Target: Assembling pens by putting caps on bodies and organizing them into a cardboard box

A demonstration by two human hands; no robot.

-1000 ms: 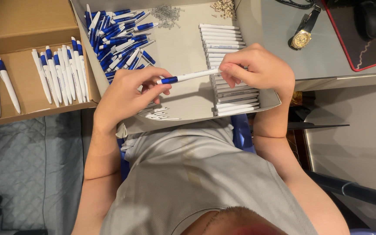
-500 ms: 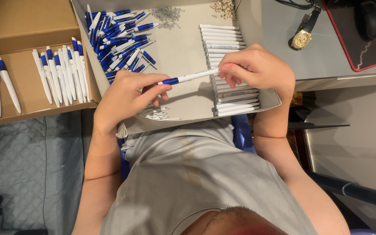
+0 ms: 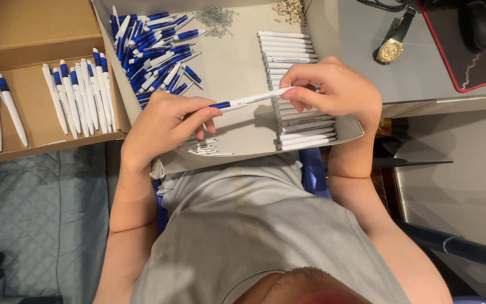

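Observation:
Both hands hold one white pen with a blue section (image 3: 248, 100) level over a shallow cardboard tray (image 3: 232, 62). My left hand (image 3: 167, 121) pinches its blue end between thumb and fingers. My right hand (image 3: 336, 90) pinches the white barrel end. Under the right hand lies a neat column of white pen barrels (image 3: 293, 84). A loose heap of blue pen parts (image 3: 150, 50) fills the tray's far left. Small white pieces (image 3: 203, 146) lie just below the left hand.
A brown cardboard box (image 3: 29, 34) at the left holds rows of finished blue-and-white pens (image 3: 77, 90). Small metal springs (image 3: 215, 19) and tiny tan parts (image 3: 289, 11) lie at the tray's far edge. A gold wristwatch (image 3: 392, 45) and a red-edged mat with a mouse (image 3: 479, 28) sit on the grey desk.
Hardly anything differs. Both hands keep hold of the same pen in the same place over the tray, with only slight finger shifts.

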